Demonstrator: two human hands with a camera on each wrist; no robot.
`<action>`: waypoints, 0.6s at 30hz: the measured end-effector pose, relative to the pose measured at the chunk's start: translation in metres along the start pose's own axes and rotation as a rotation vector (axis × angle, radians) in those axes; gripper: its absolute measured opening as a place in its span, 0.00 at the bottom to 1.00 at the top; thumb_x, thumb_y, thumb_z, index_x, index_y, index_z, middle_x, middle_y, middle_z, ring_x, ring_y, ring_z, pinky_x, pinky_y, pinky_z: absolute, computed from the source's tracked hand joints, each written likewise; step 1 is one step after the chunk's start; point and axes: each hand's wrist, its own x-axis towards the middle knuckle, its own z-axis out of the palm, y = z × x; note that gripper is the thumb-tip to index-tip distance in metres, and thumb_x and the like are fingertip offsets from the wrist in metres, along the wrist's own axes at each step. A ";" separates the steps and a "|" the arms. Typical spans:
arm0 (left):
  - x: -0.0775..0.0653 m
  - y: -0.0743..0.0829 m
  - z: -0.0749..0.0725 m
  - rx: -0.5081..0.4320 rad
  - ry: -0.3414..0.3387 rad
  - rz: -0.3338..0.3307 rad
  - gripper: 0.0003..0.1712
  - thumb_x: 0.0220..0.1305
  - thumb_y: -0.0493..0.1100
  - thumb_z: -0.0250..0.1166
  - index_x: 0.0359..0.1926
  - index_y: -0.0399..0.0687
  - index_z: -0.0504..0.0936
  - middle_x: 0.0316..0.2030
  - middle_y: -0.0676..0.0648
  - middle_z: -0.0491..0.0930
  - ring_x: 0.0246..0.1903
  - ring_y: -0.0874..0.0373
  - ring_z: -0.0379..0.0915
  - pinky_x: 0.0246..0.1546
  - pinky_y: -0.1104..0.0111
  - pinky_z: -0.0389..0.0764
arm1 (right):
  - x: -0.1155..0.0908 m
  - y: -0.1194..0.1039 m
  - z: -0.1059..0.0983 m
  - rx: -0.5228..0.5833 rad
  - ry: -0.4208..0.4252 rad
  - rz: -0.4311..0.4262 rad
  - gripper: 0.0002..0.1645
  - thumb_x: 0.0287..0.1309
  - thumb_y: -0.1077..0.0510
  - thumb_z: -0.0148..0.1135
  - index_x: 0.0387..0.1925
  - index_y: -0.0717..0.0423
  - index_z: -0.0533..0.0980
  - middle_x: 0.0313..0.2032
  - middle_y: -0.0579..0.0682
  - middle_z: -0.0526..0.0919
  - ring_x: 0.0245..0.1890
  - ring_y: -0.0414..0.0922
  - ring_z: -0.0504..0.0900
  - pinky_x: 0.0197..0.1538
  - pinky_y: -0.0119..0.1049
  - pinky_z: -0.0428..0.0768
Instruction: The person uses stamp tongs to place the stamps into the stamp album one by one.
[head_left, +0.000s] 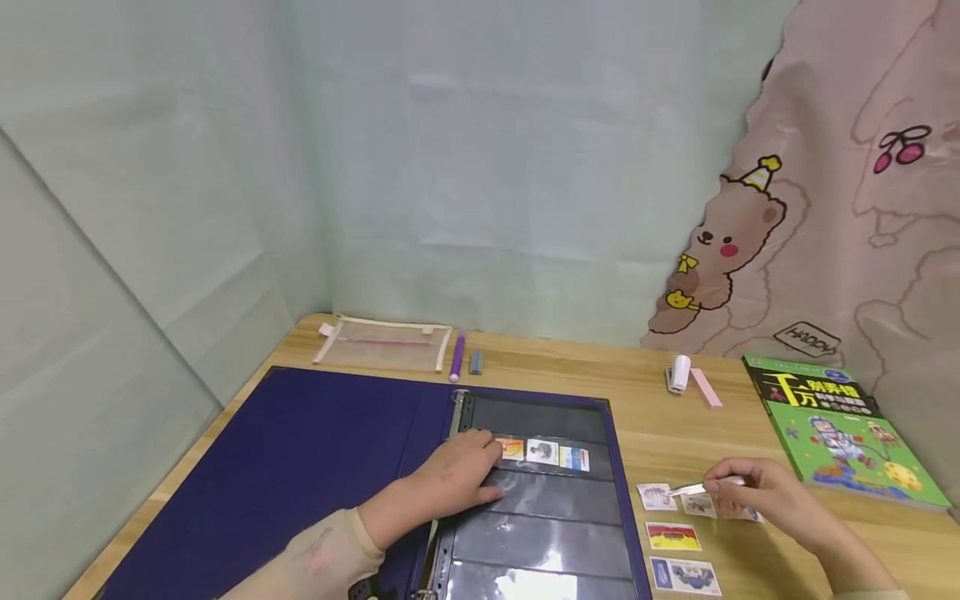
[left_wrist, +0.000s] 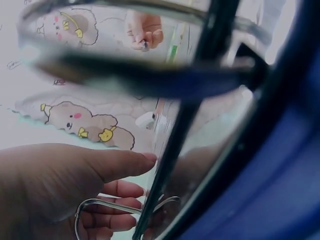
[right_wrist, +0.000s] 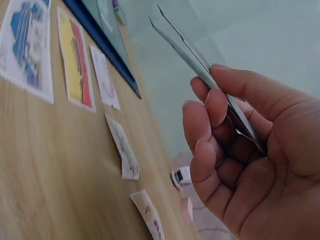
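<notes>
A dark blue ring-binder stamp album [head_left: 300, 458] lies spread open, its black pocket page [head_left: 547, 496] on the right. My left hand [head_left: 459, 468] rests on that page near the binder rings, fingers relaxed, beside a row of stamps [head_left: 542, 451] in the second strip. In the left wrist view, thumb and fingers [left_wrist: 122, 189] lie apart around the page's edge, next to a metal ring. My right hand [head_left: 776, 500] pinches metal tweezers [right_wrist: 200, 70] between thumb and fingers; their tips stand apart with nothing between them. Below the tweezers lie a pale stamp [head_left: 654, 497] and other loose stamps.
A red and yellow stamp [head_left: 673, 537] and a blue-edged stamp [head_left: 686, 576] lie right of the album. Along the back are a mesh pouch [head_left: 390, 346], purple pen [head_left: 457, 357], small blue-grey block [head_left: 476, 362], white stapler [head_left: 678, 375] and pink strip [head_left: 706, 388]. A green book [head_left: 847, 442] sits at right.
</notes>
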 end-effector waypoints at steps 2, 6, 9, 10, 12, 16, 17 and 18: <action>0.001 -0.001 0.002 -0.004 0.011 0.008 0.20 0.48 0.59 0.66 0.31 0.52 0.72 0.28 0.55 0.70 0.31 0.62 0.66 0.36 0.68 0.70 | -0.001 0.002 -0.001 -0.026 0.017 0.012 0.10 0.61 0.66 0.47 0.37 0.68 0.74 0.23 0.37 0.74 0.20 0.44 0.69 0.21 0.38 0.66; 0.000 -0.002 0.004 -0.003 0.018 0.009 0.21 0.47 0.60 0.66 0.30 0.51 0.71 0.27 0.55 0.69 0.32 0.62 0.67 0.36 0.68 0.70 | 0.000 0.005 -0.002 -0.046 0.031 0.041 0.10 0.61 0.64 0.48 0.37 0.69 0.74 0.22 0.37 0.74 0.20 0.44 0.70 0.21 0.38 0.67; 0.000 -0.002 0.004 -0.005 0.020 0.007 0.21 0.47 0.60 0.66 0.29 0.51 0.71 0.27 0.55 0.69 0.32 0.61 0.67 0.35 0.68 0.69 | 0.000 0.005 -0.002 -0.073 0.045 0.069 0.11 0.60 0.63 0.50 0.37 0.68 0.74 0.22 0.37 0.74 0.21 0.42 0.70 0.22 0.37 0.67; 0.000 -0.002 0.004 -0.005 0.020 0.007 0.20 0.47 0.59 0.66 0.28 0.52 0.70 0.26 0.56 0.69 0.32 0.62 0.67 0.35 0.69 0.69 | 0.000 0.005 -0.002 -0.085 0.055 0.079 0.11 0.60 0.62 0.50 0.37 0.68 0.74 0.22 0.37 0.74 0.20 0.41 0.71 0.22 0.37 0.68; 0.001 -0.002 0.004 -0.011 0.021 0.010 0.20 0.47 0.59 0.66 0.27 0.52 0.69 0.25 0.56 0.67 0.31 0.62 0.65 0.34 0.69 0.67 | -0.001 0.004 -0.002 -0.106 0.072 0.098 0.12 0.60 0.61 0.51 0.37 0.67 0.74 0.22 0.37 0.75 0.20 0.38 0.71 0.22 0.35 0.69; 0.000 -0.002 0.005 -0.030 0.025 0.010 0.20 0.47 0.58 0.66 0.25 0.53 0.67 0.24 0.57 0.64 0.28 0.63 0.60 0.31 0.71 0.63 | -0.001 0.004 -0.003 -0.133 0.091 0.101 0.12 0.59 0.61 0.52 0.37 0.68 0.75 0.22 0.38 0.76 0.21 0.33 0.73 0.22 0.34 0.71; -0.001 -0.001 0.005 -0.036 0.025 0.009 0.19 0.48 0.58 0.66 0.25 0.53 0.67 0.24 0.57 0.63 0.28 0.63 0.59 0.31 0.71 0.62 | -0.002 0.004 -0.004 -0.135 0.093 0.094 0.12 0.60 0.61 0.51 0.37 0.68 0.74 0.22 0.38 0.77 0.21 0.33 0.73 0.22 0.34 0.72; -0.001 -0.001 0.005 -0.042 0.025 0.010 0.19 0.48 0.57 0.66 0.25 0.53 0.67 0.24 0.58 0.62 0.28 0.63 0.58 0.31 0.71 0.61 | -0.002 0.004 -0.004 -0.136 0.094 0.094 0.12 0.60 0.62 0.51 0.37 0.69 0.74 0.22 0.39 0.77 0.20 0.33 0.73 0.22 0.34 0.72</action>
